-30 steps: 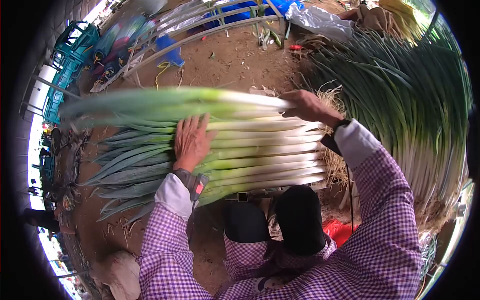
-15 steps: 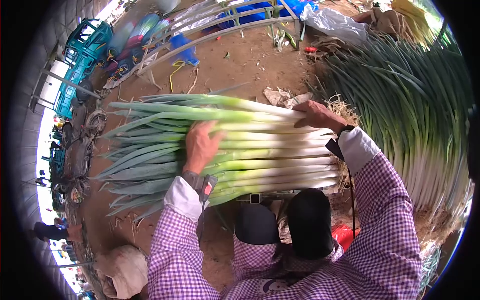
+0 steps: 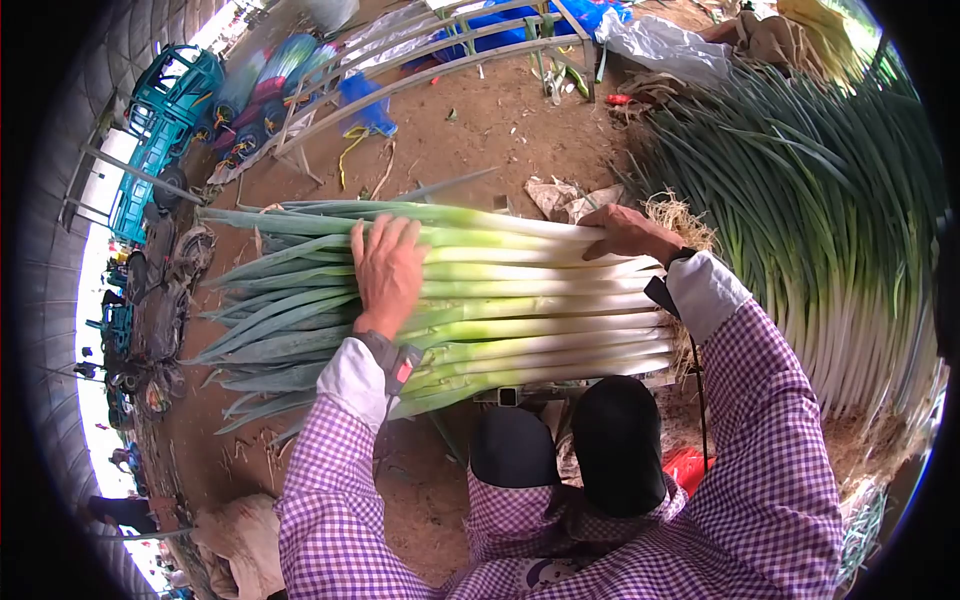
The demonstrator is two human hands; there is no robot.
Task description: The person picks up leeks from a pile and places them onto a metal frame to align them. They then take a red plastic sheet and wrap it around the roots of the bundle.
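A row of long green onions [image 3: 560, 305] lies side by side before me, white root ends to the right and green leaves to the left. My left hand [image 3: 388, 270] rests on top where the stalks turn green, its fingers spread and lying flat. At the far right corner of the row, my right hand [image 3: 632, 234] grips the white end of the farthest green onion between thumb and fingers. Shaggy roots [image 3: 680, 222] show just beyond that hand. What supports the row is mostly hidden beneath it.
A large heap of green onions [image 3: 800, 190] stands at the right. Across the dirt floor is a metal frame rack [image 3: 440, 70] with blue plastic [image 3: 367, 102]. A teal three-wheeled vehicle [image 3: 160, 140] is at the far left. A pale sack [image 3: 240, 540] sits at lower left; my knees [image 3: 618, 445] are below the row.
My left hand has shifted slightly left and its fingers have spread flat on the stalks. The farthest green onion has settled a little nearer the row. My right hand has barely moved.
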